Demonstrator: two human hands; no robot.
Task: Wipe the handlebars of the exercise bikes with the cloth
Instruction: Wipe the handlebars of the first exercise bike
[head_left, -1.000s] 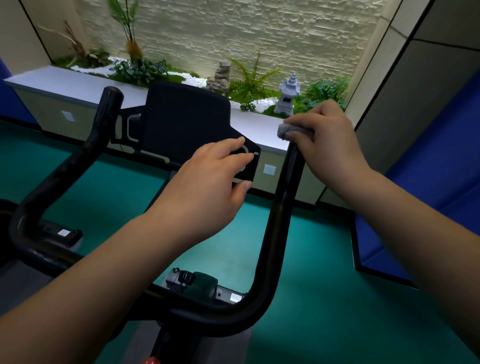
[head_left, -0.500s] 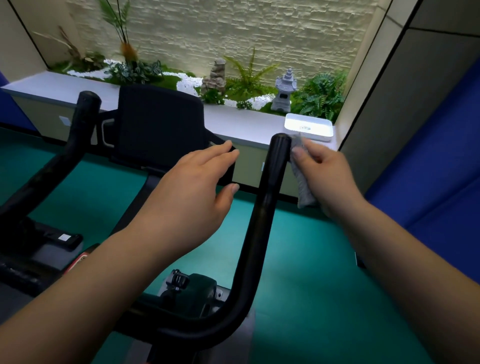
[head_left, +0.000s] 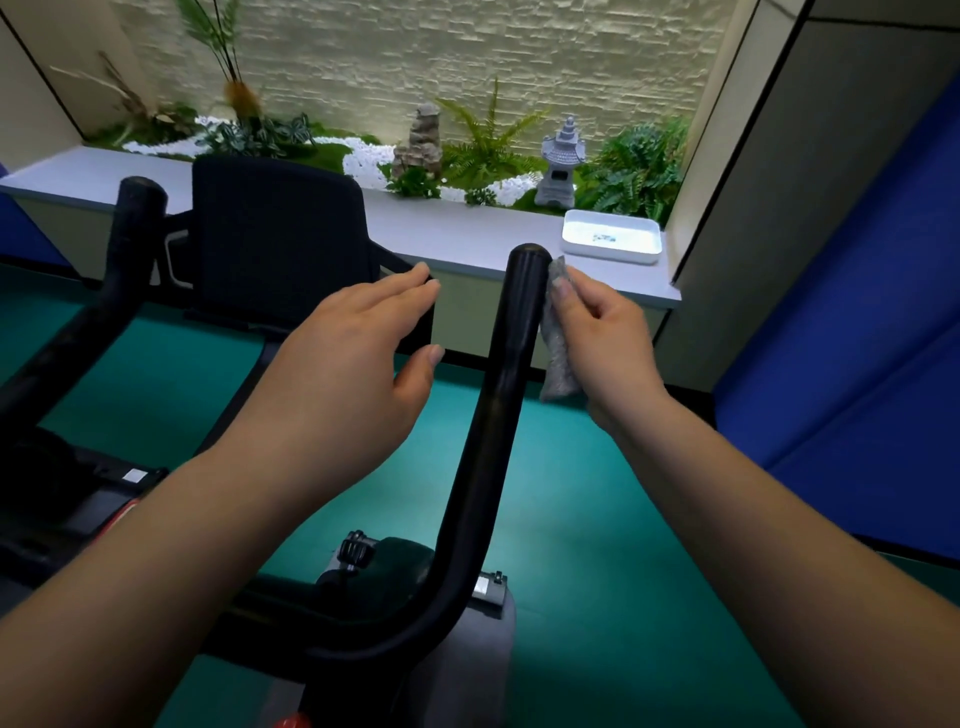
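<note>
Head view: the right hand (head_left: 605, 338) pinches a small grey cloth (head_left: 557, 353) between thumb and fingertips, and the cloth hangs flat against the outer side of the right handlebar (head_left: 511, 338), just below its rounded top end. The grip on the cloth is a light pinch, not a wrap around the bar. The left hand (head_left: 358, 358) hovers between the two bars with its fingers straight and relaxed, holding nothing and touching nothing that can be made out. The left handlebar (head_left: 127, 244) stands well apart from the cloth, beyond the black console (head_left: 275, 239), with no hand on it. Assessment: wiping is in progress on the upper part of the right bar only. The frame gives no visible sign of which surfaces are already clean, since the black finish shows no streak or residue. Judged outstanding: the lower bend of this bar, the left bar, and any further bikes, none of which are in view.
</note>
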